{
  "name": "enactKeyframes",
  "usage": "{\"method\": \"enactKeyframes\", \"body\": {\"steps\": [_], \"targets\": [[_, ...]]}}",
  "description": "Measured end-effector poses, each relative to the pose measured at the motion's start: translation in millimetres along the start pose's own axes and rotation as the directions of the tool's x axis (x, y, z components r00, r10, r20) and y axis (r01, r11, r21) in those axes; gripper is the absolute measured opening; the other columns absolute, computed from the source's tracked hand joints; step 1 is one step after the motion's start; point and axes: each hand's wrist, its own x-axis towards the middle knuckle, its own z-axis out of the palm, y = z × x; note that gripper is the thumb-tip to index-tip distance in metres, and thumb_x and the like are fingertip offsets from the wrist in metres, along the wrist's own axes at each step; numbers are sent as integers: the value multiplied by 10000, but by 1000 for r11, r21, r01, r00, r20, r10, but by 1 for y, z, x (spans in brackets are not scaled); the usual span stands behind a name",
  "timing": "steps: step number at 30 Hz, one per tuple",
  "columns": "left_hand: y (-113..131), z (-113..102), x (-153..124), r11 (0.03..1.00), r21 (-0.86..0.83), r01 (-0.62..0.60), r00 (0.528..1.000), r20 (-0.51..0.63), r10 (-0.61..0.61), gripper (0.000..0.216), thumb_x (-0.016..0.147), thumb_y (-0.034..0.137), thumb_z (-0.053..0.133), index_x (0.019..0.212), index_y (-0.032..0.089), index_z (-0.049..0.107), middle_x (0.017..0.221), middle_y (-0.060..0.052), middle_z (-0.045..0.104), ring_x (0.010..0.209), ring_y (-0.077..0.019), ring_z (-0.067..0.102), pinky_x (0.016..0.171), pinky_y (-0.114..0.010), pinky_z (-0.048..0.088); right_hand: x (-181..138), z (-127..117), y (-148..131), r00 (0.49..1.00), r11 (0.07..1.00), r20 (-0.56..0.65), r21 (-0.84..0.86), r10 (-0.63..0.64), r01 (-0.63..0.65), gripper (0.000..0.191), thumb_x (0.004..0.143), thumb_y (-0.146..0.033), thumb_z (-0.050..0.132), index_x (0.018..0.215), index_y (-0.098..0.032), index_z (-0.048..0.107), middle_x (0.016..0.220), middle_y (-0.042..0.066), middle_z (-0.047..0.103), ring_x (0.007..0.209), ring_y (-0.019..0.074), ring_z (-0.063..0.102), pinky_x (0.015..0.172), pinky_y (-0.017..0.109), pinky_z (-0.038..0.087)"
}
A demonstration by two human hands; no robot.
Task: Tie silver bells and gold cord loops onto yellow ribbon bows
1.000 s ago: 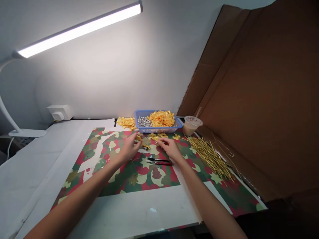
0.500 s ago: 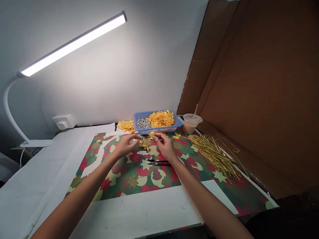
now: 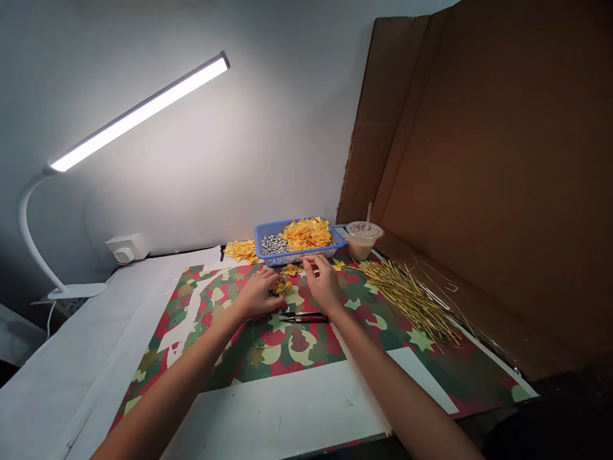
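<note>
Left hand: the left hand rests on the patterned sheet, fingers curled in, their tips closed on a small yellow bow.
Right hand: the right hand lies just right of the bow, palm down, fingers stretched forward and loosely spread; nothing shows in its grasp.
Yellow bow: it sits between the two hands, low over the sheet; whether it touches the sheet cannot be told.
Scissors: a small pair of scissors lies on the sheet just in front of both hands, nearer the person.
Basket: a blue basket stands just beyond the right fingertips, holding silver beads and yellow pieces.
Loose pile: more yellow scraps lie left of the basket.
Cup: a lidded cup with a straw stands right of the basket.
Gold sticks: a bundle of gold sticks lies to the right of the right hand.
Lamp: a lit desk lamp hangs over the left side.
Cardboard: a brown cardboard wall stands on the right.
</note>
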Motion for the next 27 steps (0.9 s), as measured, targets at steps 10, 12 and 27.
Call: {"method": "enactKeyframes", "body": {"steps": [10, 12, 27], "targets": [[-39, -50, -34, 968, 144, 207, 972, 83, -220, 92, 652, 243, 584, 738, 211, 592, 793, -39, 624, 731, -213, 595, 632, -269, 421, -1, 1, 7, 998, 999, -54, 40, 26, -23, 285, 875, -358, 395, 788, -190, 608, 824, 87, 635, 731, 201, 593, 638, 314, 479], [-56, -74, -59, 940, 177, 292, 952, 45, -304, 89, 644, 279, 578, 697, 207, 581, 728, -31, 609, 680, -209, 583, 600, -266, 406, -2, 2, 7, 998, 998, -50, 52, 30, -27, 284, 873, -359, 398, 787, -190, 609, 828, 89, 637, 725, 203, 595, 634, 317, 481], [-44, -107, -48, 861, 330, 387, 922, -124, -367, 221, 903, 298, 541, 1049, 150, 614, 1075, -85, 636, 961, -213, 612, 845, -403, 503, -10, 6, 11, 997, 997, -70, 66, 35, -31, 304, 847, -432, 424, 736, -200, 586, 784, 87, 616, 660, 208, 568, 619, 344, 471]]}}
